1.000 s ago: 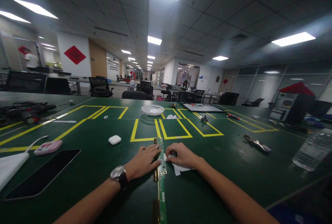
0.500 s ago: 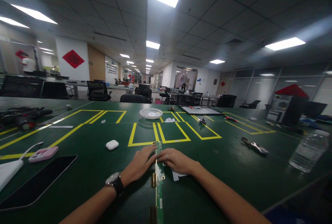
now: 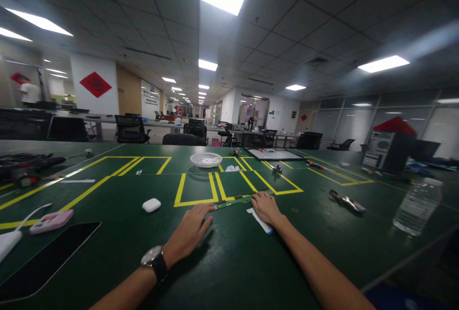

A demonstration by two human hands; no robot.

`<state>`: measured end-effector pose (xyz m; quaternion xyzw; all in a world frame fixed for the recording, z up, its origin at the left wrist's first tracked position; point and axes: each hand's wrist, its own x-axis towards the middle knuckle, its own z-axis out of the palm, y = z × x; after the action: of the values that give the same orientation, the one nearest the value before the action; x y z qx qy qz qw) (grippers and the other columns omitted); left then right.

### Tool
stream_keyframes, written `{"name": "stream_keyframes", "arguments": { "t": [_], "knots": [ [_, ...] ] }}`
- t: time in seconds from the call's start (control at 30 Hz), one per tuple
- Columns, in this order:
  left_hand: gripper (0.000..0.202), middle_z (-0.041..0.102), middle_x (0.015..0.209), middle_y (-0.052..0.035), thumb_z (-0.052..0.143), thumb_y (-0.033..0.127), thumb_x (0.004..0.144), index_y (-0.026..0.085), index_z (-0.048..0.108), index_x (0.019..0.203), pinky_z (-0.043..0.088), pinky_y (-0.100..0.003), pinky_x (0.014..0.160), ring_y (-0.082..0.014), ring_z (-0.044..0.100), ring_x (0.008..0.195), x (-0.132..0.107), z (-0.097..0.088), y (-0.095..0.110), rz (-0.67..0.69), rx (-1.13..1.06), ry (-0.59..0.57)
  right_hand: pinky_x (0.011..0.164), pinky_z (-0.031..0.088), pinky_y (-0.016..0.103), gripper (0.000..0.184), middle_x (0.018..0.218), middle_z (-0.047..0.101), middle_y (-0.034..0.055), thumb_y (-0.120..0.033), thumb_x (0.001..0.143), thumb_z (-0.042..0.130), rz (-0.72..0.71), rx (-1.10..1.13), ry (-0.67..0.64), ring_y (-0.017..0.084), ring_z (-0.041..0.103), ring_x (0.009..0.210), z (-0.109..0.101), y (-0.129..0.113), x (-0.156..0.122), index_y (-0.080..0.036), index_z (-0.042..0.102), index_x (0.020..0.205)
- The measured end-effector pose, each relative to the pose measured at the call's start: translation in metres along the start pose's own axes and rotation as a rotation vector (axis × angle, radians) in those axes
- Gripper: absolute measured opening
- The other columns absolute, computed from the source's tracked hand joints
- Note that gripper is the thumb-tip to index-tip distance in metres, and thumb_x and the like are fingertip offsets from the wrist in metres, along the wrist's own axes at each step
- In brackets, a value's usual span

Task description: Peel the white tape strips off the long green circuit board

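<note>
A long narrow green circuit board [image 3: 234, 200] lies crosswise on the green table [image 3: 229, 262], just this side of the yellow taped boxes. My left hand [image 3: 189, 231], with a watch on its wrist, lies flat and open on the mat, fingertips near the board's left end. My right hand [image 3: 264, 206] rests with its fingers on the board's right end. A white slip of paper [image 3: 261, 221] lies under and beside that hand.
A white earbud case [image 3: 151, 204], a pink device [image 3: 51, 220], a dark tablet [image 3: 46, 258] and a white box lie left. A white basket [image 3: 205, 159] sits beyond. Pliers [image 3: 346, 200] and a water bottle [image 3: 416, 205] lie right. Office chairs and a seated person are far behind.
The circuit board has turned from pointing toward me to lying crosswise. My right hand moved right and away with its end; my left hand stayed near the other end.
</note>
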<state>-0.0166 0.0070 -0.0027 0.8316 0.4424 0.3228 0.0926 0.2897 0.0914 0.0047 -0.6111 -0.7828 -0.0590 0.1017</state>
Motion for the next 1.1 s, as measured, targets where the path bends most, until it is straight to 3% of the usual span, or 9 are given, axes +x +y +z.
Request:
{"name": "stream_keyframes", "arguments": {
  "t": [0.17, 0.47, 0.57, 0.77, 0.97, 1.1],
  "knots": [
    [0.034, 0.056, 0.136, -0.0069, 0.037, 0.037, 0.103, 0.024, 0.055, 0.129, 0.037, -0.044, 0.107, -0.0243, 0.047, 0.128, -0.001, 0.001, 0.001, 0.042, 0.070, -0.052, 0.107, 0.029, 0.046, 0.047, 0.137, 0.056, 0.0154, -0.038, 0.102, 0.027, -0.009, -0.012, -0.003, 0.028, 0.045, 0.129, 0.006, -0.005, -0.001, -0.016, 0.057, 0.131],
    [0.033, 0.057, 0.133, -0.0073, 0.037, 0.037, 0.103, 0.024, 0.054, 0.128, 0.039, -0.043, 0.103, -0.0249, 0.049, 0.125, -0.002, 0.001, 0.003, 0.055, 0.088, -0.064, 0.113, 0.020, 0.055, 0.064, 0.155, 0.034, 0.0167, -0.054, 0.099, 0.026, 0.076, 0.064, -0.136, 0.033, 0.028, 0.144, 0.003, -0.008, -0.004, -0.015, 0.039, 0.148],
    [0.031, 0.058, 0.131, -0.0067, 0.037, 0.036, 0.104, 0.025, 0.054, 0.127, 0.039, -0.042, 0.103, -0.0240, 0.050, 0.123, -0.002, 0.002, 0.001, 0.064, 0.075, -0.059, 0.111, 0.024, 0.055, 0.054, 0.153, 0.039, 0.0139, -0.046, 0.101, 0.023, 0.033, 0.069, -0.145, 0.031, 0.032, 0.142, 0.000, -0.004, -0.003, -0.019, 0.046, 0.143],
    [0.029, 0.058, 0.131, -0.0052, 0.039, 0.035, 0.104, 0.026, 0.053, 0.127, 0.039, -0.043, 0.104, -0.0233, 0.049, 0.124, -0.002, 0.005, -0.002, 0.081, 0.069, -0.033, 0.105, 0.035, 0.040, 0.049, 0.134, 0.058, 0.0117, -0.036, 0.104, 0.019, 0.000, 0.094, -0.048, 0.024, 0.051, 0.125, -0.007, 0.005, 0.001, -0.021, 0.059, 0.128],
    [0.030, 0.058, 0.131, -0.0059, 0.039, 0.034, 0.103, 0.025, 0.053, 0.128, 0.040, -0.044, 0.103, -0.0240, 0.050, 0.124, -0.001, 0.003, 0.000, 0.086, 0.086, -0.029, 0.105, 0.033, 0.045, 0.047, 0.134, 0.056, 0.0125, -0.041, 0.101, 0.028, 0.050, 0.045, -0.044, 0.027, 0.047, 0.127, -0.008, -0.001, 0.000, -0.022, 0.057, 0.133],
    [0.030, 0.058, 0.131, -0.0062, 0.039, 0.033, 0.103, 0.024, 0.053, 0.128, 0.040, -0.044, 0.104, -0.0239, 0.049, 0.125, -0.001, 0.002, 0.001, 0.081, 0.092, -0.022, 0.095, 0.040, 0.043, 0.039, 0.126, 0.058, 0.0166, -0.038, 0.094, 0.044, 0.120, -0.021, 0.007, 0.031, 0.051, 0.120, -0.013, -0.004, -0.002, -0.017, 0.061, 0.123]
  ]
}}
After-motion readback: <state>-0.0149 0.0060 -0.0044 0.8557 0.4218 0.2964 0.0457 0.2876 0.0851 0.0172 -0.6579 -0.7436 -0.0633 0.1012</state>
